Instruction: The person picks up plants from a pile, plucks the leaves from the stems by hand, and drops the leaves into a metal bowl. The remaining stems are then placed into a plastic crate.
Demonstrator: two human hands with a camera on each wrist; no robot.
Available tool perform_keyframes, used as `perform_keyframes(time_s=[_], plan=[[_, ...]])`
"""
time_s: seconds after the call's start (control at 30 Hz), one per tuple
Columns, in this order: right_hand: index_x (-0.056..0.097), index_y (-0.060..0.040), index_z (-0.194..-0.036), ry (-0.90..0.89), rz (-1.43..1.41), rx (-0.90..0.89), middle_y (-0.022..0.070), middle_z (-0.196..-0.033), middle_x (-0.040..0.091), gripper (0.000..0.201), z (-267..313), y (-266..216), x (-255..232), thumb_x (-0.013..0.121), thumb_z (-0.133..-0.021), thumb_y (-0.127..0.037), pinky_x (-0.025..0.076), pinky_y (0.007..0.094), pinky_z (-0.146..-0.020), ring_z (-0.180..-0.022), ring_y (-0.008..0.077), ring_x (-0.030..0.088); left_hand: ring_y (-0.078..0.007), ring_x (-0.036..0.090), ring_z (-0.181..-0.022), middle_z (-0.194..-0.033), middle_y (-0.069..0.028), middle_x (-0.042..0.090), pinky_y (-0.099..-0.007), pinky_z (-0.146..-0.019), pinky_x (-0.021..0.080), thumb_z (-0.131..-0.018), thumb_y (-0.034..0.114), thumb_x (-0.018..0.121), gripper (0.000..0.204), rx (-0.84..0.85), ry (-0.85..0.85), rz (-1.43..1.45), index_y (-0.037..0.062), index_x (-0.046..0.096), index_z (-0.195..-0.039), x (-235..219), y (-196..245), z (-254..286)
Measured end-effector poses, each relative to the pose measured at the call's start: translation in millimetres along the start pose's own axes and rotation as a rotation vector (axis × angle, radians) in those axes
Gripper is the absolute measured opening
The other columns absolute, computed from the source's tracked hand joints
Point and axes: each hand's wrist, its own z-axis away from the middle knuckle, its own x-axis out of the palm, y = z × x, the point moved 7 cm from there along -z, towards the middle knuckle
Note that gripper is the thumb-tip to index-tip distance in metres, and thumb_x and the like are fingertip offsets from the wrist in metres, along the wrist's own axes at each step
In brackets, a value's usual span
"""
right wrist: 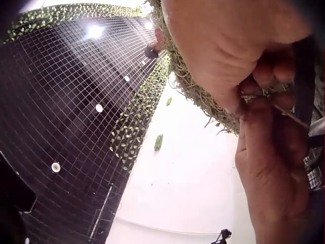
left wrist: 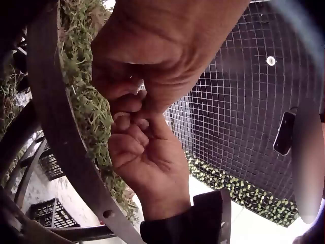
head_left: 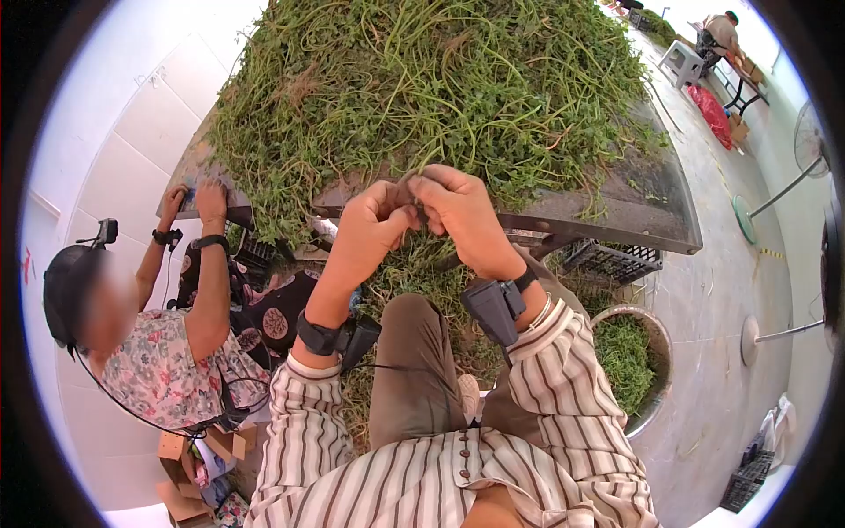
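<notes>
My left hand (head_left: 373,222) and right hand (head_left: 464,218) meet at the near edge of a large heap of leafy green plants (head_left: 431,97). Both have curled fingers, with thumbs and fingertips close together. In the right wrist view a thin brownish stem (right wrist: 291,115) runs out between the hands, pinched at the fingers. Most of it is hidden behind the knuckles. The left wrist view shows the right hand (left wrist: 152,162) just below the left one, fingertips nearly touching.
The heap lies on a dark table (head_left: 656,198). A round tub (head_left: 662,352) of greens stands right of my legs, and a black crate (head_left: 616,261) sits under the table. At left another person (head_left: 176,352) rests both hands at the table's edge. A fan stand (head_left: 788,334) is farther right.
</notes>
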Motion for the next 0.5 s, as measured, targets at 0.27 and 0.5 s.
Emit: perform_keyframes(time_s=[0.27, 0.5], plan=[[0.061, -0.0023, -0.090, 0.231, -0.264, -0.122, -0.0021, -0.066, 0.051, 0.017, -2.8, -14.1, -33.1, 0.053, -0.088, -0.017, 0.036, 0.0199, -0.046, -0.053, 0.0046, 0.044, -0.0058, 0.048, -0.054, -0.070, 0.0002, 0.056, -0.0198, -0.048, 0.037, -0.085, 0.014, 0.053, 0.024, 0.025, 0.164, -0.073, 0.0011, 0.057, -0.104, -37.9, 12.3, -45.6], [0.061, -0.0016, -0.092, 0.161, -0.414, -0.095, -0.0005, -0.072, 0.054, 0.018, -10.1, -4.7, -38.2, 0.050, -0.090, -0.016, 0.039, 0.0204, -0.046, -0.055, 0.0048, 0.046, -0.0104, 0.054, -0.069, -0.096, -0.0089, 0.059, -0.0249, -0.056, 0.045, -0.083, 0.015, 0.056, 0.043, 0.122, 0.218, -0.162, -0.0034, 0.049, -0.121, -44.9, 24.8, -111.5]])
